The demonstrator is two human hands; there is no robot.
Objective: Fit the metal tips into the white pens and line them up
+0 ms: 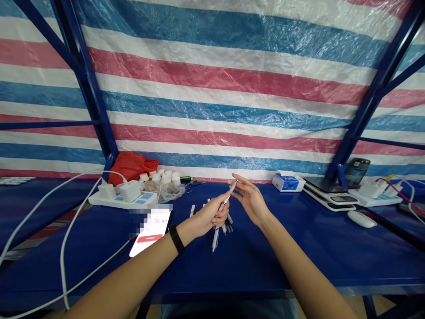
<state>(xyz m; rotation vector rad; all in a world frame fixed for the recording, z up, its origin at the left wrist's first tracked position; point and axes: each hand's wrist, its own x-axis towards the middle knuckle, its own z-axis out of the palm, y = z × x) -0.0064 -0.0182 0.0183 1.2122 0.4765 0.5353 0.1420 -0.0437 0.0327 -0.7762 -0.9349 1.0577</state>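
My left hand [212, 215] is closed around the barrel of a slim white pen [225, 201], which slants up and to the right. My right hand [251, 199] is at the pen's upper end, thumb and fingertips bent about its silvery tip in a loose pinch; the exact contact is hard to make out. Below and behind my left hand lie several white pens or pen parts [215, 243] on the blue table [245, 261], some with dark ends and partly covered by the hand. A black band circles my left wrist.
On the left are a lit phone [151, 232], a power strip [124, 199] with white cables, a red bag [131, 167] and white-capped bottles [166, 179] in plastic. A blue-white box [288, 182], scales [332, 197] and a white mouse [361, 219] lie on the right.
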